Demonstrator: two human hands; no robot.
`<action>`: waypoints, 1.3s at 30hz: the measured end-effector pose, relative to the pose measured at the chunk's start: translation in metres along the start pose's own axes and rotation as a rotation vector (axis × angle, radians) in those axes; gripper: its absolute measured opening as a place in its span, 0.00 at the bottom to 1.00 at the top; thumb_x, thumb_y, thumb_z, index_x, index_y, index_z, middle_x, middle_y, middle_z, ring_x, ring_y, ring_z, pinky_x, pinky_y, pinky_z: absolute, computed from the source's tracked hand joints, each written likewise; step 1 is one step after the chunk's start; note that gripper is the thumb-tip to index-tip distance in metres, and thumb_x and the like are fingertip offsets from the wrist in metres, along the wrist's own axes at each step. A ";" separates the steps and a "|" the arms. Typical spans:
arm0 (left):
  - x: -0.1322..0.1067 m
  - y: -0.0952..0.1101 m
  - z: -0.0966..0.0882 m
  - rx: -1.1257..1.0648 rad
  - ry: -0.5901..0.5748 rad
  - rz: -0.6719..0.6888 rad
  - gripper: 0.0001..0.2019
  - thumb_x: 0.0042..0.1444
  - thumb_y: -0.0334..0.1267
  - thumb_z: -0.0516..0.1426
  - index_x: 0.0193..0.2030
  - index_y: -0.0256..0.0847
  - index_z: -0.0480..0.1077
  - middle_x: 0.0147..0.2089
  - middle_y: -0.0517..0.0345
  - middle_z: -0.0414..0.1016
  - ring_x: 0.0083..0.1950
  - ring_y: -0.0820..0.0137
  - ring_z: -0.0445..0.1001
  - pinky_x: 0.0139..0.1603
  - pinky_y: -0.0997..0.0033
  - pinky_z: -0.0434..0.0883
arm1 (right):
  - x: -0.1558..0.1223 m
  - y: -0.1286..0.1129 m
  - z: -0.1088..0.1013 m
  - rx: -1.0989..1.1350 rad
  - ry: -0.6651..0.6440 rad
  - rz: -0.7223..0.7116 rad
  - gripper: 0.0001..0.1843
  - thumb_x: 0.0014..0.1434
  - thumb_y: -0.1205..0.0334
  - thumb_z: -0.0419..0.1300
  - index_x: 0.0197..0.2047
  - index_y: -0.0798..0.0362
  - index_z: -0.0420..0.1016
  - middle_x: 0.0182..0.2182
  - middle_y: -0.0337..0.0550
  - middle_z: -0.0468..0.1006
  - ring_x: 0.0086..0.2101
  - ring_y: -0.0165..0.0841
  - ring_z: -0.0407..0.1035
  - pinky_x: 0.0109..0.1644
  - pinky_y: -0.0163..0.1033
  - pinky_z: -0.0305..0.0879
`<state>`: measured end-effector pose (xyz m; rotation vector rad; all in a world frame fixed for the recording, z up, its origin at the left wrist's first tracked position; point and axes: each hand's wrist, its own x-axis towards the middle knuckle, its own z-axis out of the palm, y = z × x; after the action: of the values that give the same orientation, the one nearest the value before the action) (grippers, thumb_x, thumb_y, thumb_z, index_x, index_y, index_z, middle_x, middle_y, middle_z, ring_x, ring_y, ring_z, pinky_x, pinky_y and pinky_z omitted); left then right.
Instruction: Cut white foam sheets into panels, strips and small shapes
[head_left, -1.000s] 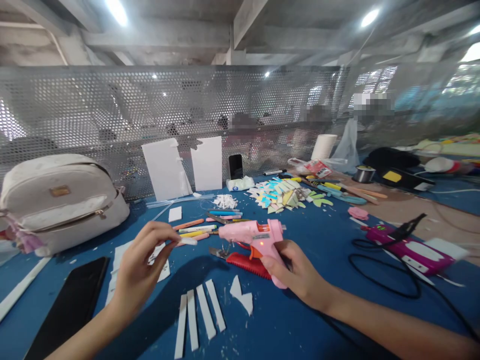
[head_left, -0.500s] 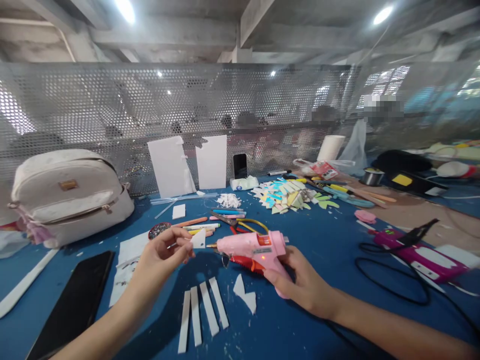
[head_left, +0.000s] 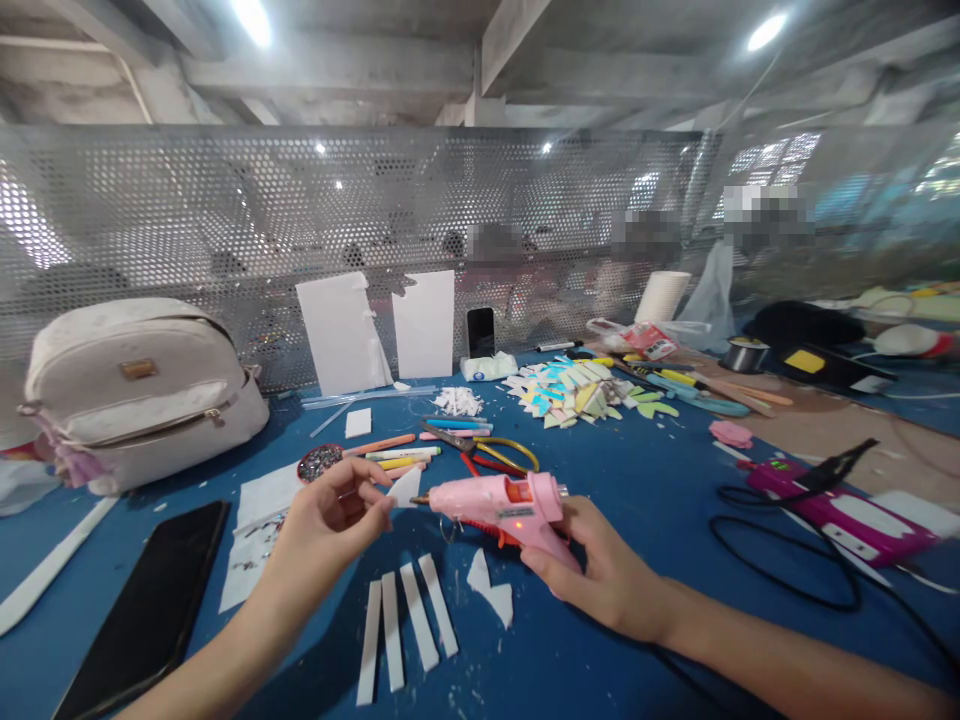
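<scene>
Between the fingertips of my left hand [head_left: 341,515] is a small white foam board piece [head_left: 406,487], roughly triangular. My right hand [head_left: 611,570] grips a pink hot glue gun [head_left: 487,497] by its handle, its small light glowing orange. The gun's metal nozzle points left and meets the lower right edge of the white piece. Below the hands, several white strips [head_left: 418,618] lie side by side on the blue table [head_left: 562,670]. Small angular white offcuts [head_left: 491,588] rest to their right. Red and yellow-handled pliers [head_left: 502,455] lie just behind the gun.
A heap of coloured foam pieces [head_left: 574,388] sits at centre right. Markers [head_left: 397,455] and a dish of small bits [head_left: 320,462] lie behind my left hand. A black phone [head_left: 150,590] and white backpack [head_left: 142,390] are left; a magenta power strip [head_left: 847,515] and black cable are right.
The glue gun has moved slightly left and down, and the white piece has tilted and shifted a little right. The nozzle now meets the piece's edge. Strips and offcuts have stayed put.
</scene>
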<state>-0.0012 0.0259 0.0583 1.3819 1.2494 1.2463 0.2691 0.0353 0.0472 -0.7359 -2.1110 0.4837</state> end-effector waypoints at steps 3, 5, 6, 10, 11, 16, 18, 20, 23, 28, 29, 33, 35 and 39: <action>-0.002 0.000 0.000 0.012 -0.007 -0.001 0.15 0.48 0.43 0.66 0.38 0.39 0.69 0.24 0.65 0.71 0.28 0.76 0.72 0.33 0.79 0.68 | 0.000 0.000 0.000 -0.004 -0.015 -0.049 0.07 0.61 0.63 0.55 0.36 0.52 0.75 0.26 0.40 0.74 0.24 0.32 0.65 0.28 0.34 0.64; -0.002 -0.001 -0.001 0.020 -0.010 0.003 0.14 0.49 0.42 0.66 0.38 0.39 0.69 0.24 0.66 0.71 0.29 0.76 0.72 0.33 0.79 0.68 | -0.001 0.001 0.000 -0.014 -0.022 -0.065 0.07 0.61 0.64 0.55 0.37 0.52 0.74 0.26 0.39 0.73 0.24 0.32 0.65 0.29 0.33 0.64; -0.002 -0.002 -0.001 0.023 -0.006 0.005 0.14 0.49 0.42 0.66 0.38 0.39 0.69 0.24 0.66 0.71 0.29 0.76 0.72 0.32 0.79 0.67 | -0.001 0.001 0.000 -0.020 -0.019 -0.067 0.07 0.61 0.64 0.55 0.36 0.52 0.74 0.25 0.39 0.73 0.24 0.32 0.65 0.29 0.33 0.64; 0.003 -0.006 -0.004 0.026 0.009 0.007 0.15 0.48 0.42 0.66 0.38 0.40 0.69 0.24 0.66 0.71 0.29 0.75 0.72 0.32 0.78 0.67 | -0.003 0.004 0.001 -0.014 0.022 -0.035 0.08 0.62 0.62 0.55 0.35 0.52 0.74 0.24 0.38 0.71 0.23 0.32 0.63 0.27 0.34 0.62; 0.004 -0.007 -0.005 0.029 0.004 0.006 0.15 0.47 0.42 0.67 0.38 0.40 0.69 0.24 0.66 0.71 0.29 0.74 0.72 0.32 0.78 0.68 | -0.004 0.004 0.001 -0.009 0.034 -0.021 0.09 0.63 0.61 0.55 0.35 0.52 0.75 0.24 0.38 0.71 0.23 0.31 0.62 0.27 0.34 0.61; 0.004 -0.009 -0.003 0.031 0.024 -0.001 0.13 0.51 0.43 0.64 0.39 0.40 0.69 0.25 0.67 0.69 0.29 0.74 0.72 0.34 0.77 0.68 | -0.003 0.004 0.001 -0.006 0.026 0.015 0.09 0.62 0.62 0.54 0.35 0.52 0.75 0.24 0.38 0.71 0.23 0.31 0.63 0.26 0.34 0.61; 0.002 -0.008 -0.001 0.027 0.036 -0.007 0.12 0.53 0.44 0.63 0.39 0.40 0.68 0.25 0.67 0.68 0.29 0.74 0.72 0.34 0.76 0.68 | -0.002 0.003 0.001 -0.017 0.012 0.011 0.09 0.62 0.61 0.54 0.33 0.53 0.74 0.24 0.39 0.72 0.24 0.31 0.63 0.27 0.34 0.62; 0.000 -0.006 0.001 0.027 0.038 -0.013 0.12 0.54 0.44 0.63 0.39 0.40 0.68 0.25 0.67 0.68 0.29 0.74 0.71 0.34 0.75 0.68 | -0.001 0.002 0.001 -0.021 -0.010 0.000 0.09 0.62 0.61 0.54 0.33 0.53 0.74 0.25 0.40 0.72 0.24 0.32 0.64 0.28 0.34 0.63; 0.000 -0.005 0.001 0.032 0.031 -0.021 0.13 0.53 0.44 0.63 0.39 0.40 0.68 0.26 0.66 0.68 0.29 0.73 0.72 0.33 0.75 0.68 | 0.000 0.001 0.000 -0.019 -0.044 -0.013 0.08 0.61 0.62 0.55 0.36 0.53 0.75 0.27 0.41 0.75 0.26 0.32 0.66 0.31 0.34 0.66; 0.001 -0.008 -0.003 0.056 -0.025 -0.027 0.14 0.51 0.44 0.65 0.39 0.40 0.68 0.24 0.66 0.69 0.29 0.72 0.73 0.32 0.76 0.67 | 0.000 0.003 0.000 0.008 -0.062 -0.055 0.10 0.61 0.65 0.55 0.42 0.54 0.76 0.30 0.41 0.77 0.27 0.33 0.69 0.31 0.33 0.66; 0.002 -0.009 -0.003 0.062 -0.031 -0.023 0.14 0.51 0.44 0.65 0.39 0.39 0.68 0.24 0.66 0.69 0.29 0.72 0.73 0.32 0.76 0.67 | -0.001 0.003 0.000 0.011 -0.058 -0.052 0.09 0.61 0.64 0.55 0.42 0.54 0.76 0.30 0.41 0.77 0.27 0.33 0.69 0.31 0.33 0.67; 0.007 -0.015 -0.007 0.081 -0.012 0.012 0.15 0.54 0.47 0.64 0.39 0.41 0.67 0.25 0.67 0.67 0.29 0.73 0.72 0.32 0.76 0.67 | -0.002 0.004 0.000 0.005 0.022 0.012 0.10 0.63 0.61 0.55 0.40 0.53 0.78 0.25 0.40 0.75 0.23 0.33 0.66 0.26 0.34 0.64; 0.011 -0.016 -0.011 0.103 -0.011 0.028 0.14 0.56 0.48 0.62 0.40 0.41 0.67 0.27 0.66 0.67 0.31 0.73 0.72 0.33 0.76 0.67 | -0.002 0.004 -0.002 0.008 0.066 0.037 0.11 0.63 0.60 0.55 0.39 0.53 0.78 0.24 0.41 0.75 0.22 0.33 0.66 0.25 0.35 0.64; 0.018 -0.006 -0.022 0.185 -0.096 0.041 0.14 0.58 0.48 0.61 0.40 0.40 0.71 0.31 0.61 0.70 0.32 0.72 0.72 0.34 0.75 0.67 | 0.000 0.007 -0.005 0.031 0.126 0.111 0.14 0.64 0.55 0.55 0.32 0.54 0.76 0.24 0.42 0.75 0.25 0.35 0.69 0.29 0.36 0.67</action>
<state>-0.0240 0.0445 0.0572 1.5880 1.3009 1.1004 0.2757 0.0411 0.0461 -0.8468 -1.9488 0.5157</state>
